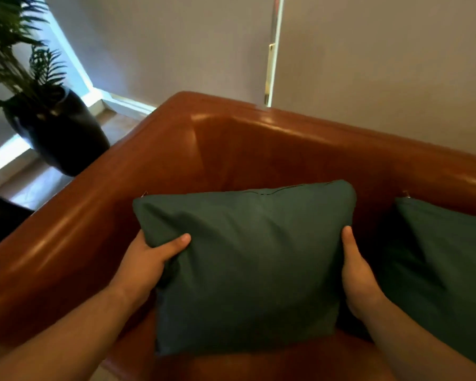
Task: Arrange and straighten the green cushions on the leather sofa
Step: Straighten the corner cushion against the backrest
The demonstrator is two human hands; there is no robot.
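While the leather sofa [154,171] held both cushions, the work looked about half done. Toward its corner, the green cushion [248,259] stood nearly upright on the seat, not yet leaning on the backrest. Further from that corner, the second cushion [445,265] lay slanted and untouched. The left hand [146,259] and right hand [357,273] each clamped one side edge of the first.
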